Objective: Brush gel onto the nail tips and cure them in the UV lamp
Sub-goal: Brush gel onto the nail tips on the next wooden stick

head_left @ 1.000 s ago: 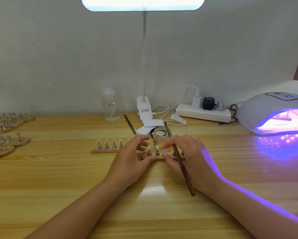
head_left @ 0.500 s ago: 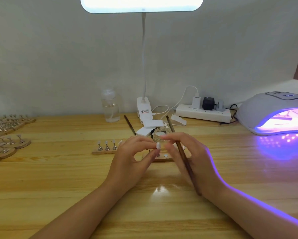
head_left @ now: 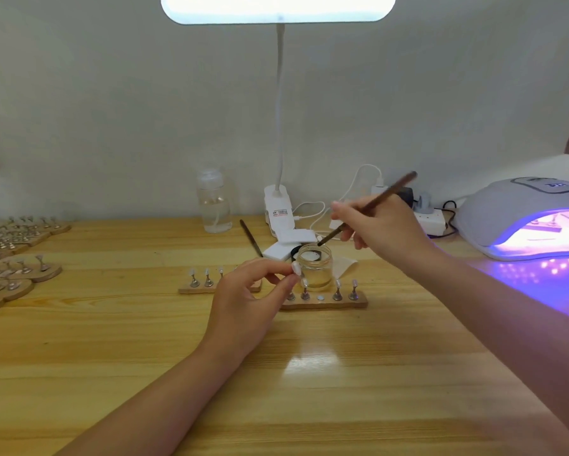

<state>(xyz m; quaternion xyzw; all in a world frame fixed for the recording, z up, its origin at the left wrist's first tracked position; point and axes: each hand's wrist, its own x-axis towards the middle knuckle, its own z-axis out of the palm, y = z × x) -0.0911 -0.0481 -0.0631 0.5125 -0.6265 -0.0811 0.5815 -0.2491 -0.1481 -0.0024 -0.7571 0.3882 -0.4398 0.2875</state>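
Brush (head_left: pixel 368 209) newly raised in right hand (head_left: pixel 380 222), bristles down-left into jar (head_left: pixel 314 269); left hand (head_left: pixel 250 297) pinching nail tip (head_left: pixel 296 268).

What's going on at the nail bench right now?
The right hand holds a brush, its tip dipped at the mouth of the small glass jar. The left hand pinches one nail tip on its stand, lifted off the wooden holder strip, which shows one empty spot. The UV lamp glows purple on the right.
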